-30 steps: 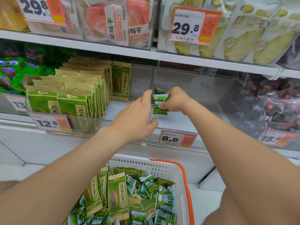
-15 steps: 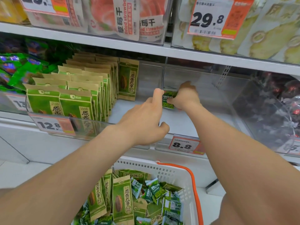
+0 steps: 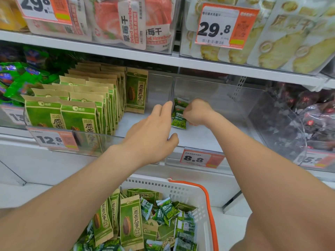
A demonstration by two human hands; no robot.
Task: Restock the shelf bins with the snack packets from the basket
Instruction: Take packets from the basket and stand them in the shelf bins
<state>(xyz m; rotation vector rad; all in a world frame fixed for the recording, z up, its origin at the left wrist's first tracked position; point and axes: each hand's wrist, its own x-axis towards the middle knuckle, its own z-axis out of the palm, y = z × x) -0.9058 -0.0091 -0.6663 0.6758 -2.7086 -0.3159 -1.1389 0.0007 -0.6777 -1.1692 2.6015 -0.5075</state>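
Head view: the right hand [image 3: 196, 112] curls its fingers round a few small green snack packets [image 3: 178, 120], upright just beside the left wall of the clear shelf bin [image 3: 217, 140]. At their 8 o'clock the left hand [image 3: 152, 134] reaches in, fingers straight, holding nothing. At the frame's 6 o'clock the white basket [image 3: 181, 190] holds more loose packets [image 3: 166, 210].

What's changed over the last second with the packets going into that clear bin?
The right hand carried the green packets deeper into the clear bin and down onto its floor, still gripping them. The left hand stayed alongside, fingers extended; the basket is unchanged.
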